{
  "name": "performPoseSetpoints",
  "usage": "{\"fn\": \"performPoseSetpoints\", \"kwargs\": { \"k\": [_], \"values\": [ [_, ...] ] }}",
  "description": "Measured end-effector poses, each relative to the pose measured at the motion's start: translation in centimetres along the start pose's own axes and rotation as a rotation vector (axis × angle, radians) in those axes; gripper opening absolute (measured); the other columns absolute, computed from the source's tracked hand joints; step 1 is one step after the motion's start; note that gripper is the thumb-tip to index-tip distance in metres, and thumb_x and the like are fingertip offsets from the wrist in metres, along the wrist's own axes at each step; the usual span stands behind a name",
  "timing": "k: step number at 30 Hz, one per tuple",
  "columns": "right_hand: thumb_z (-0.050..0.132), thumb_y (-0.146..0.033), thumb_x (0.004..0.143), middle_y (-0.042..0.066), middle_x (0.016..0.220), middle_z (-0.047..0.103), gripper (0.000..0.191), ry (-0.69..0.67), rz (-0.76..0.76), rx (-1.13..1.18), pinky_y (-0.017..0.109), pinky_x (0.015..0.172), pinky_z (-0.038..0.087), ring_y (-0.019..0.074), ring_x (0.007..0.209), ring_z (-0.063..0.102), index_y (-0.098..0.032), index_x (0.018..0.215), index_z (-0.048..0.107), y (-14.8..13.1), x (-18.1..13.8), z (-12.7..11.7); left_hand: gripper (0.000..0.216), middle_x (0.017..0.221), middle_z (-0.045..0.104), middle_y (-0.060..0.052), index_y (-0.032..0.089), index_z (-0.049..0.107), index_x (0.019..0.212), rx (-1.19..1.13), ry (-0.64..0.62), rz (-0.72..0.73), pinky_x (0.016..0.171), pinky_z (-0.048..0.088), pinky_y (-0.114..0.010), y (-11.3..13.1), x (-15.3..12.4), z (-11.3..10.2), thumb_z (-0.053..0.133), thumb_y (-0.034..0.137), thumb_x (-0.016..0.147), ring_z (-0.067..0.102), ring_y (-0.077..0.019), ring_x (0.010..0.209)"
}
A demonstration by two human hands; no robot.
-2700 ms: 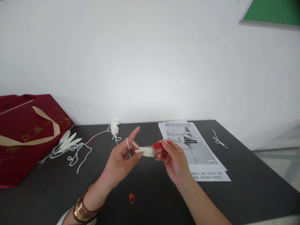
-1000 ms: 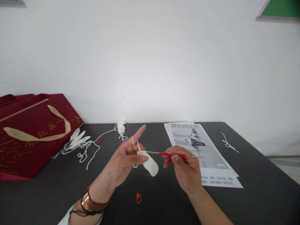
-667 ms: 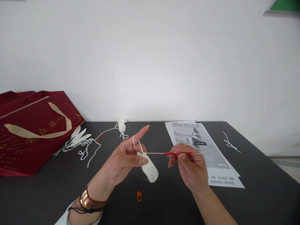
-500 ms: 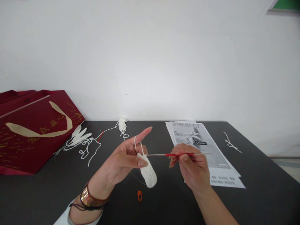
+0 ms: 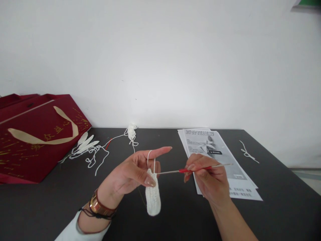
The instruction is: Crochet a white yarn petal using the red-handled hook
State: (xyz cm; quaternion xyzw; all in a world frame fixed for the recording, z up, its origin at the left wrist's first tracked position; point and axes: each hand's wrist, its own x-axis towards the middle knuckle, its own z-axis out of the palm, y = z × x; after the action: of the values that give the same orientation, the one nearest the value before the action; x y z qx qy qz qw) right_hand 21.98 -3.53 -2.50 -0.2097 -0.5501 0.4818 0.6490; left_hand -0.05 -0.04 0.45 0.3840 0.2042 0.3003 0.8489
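Note:
My left hand pinches the top of a white crocheted piece between thumb and fingers, and the piece hangs down below. Its forefinger is stretched out to the right with white yarn looped over it. In my right hand is a crochet hook with a red grip, held like a pencil. The hook's metal tip reaches the upper edge of the crocheted piece, where the yarn meets it; the exact stitch is too small to make out.
At left stands a dark red gift bag with cream ribbon handles. Beside it lie several white crocheted petals with loose tails and a red stick. A yarn bundle lies near the wall. Printed sheets and a yarn scrap are at right.
The crocheted piece has swung to hang straighter and lower. My left forefinger has tipped down to the right, and the hook now slants upward to the right. The orange stitch marker no longer shows.

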Motion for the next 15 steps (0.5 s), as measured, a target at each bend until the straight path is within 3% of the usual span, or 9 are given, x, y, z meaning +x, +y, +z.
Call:
{"fn": "performPoseSetpoints", "kwargs": {
  "k": [15],
  "values": [
    [0.065,-0.027,0.086,0.006,0.076,0.066,0.011,-0.020,-0.065,-0.111,0.030,0.046,0.055,0.0185,0.063,0.063,-0.024,0.090,0.074,-0.40,-0.25,-0.18,0.078,0.055,0.043,0.005,0.019,0.061,0.128,0.023,-0.023,-0.021,0.049,0.016,-0.027,-0.46,-0.03,-0.35,0.072,0.004,0.053,0.028,-0.0099,0.052]
  ]
}}
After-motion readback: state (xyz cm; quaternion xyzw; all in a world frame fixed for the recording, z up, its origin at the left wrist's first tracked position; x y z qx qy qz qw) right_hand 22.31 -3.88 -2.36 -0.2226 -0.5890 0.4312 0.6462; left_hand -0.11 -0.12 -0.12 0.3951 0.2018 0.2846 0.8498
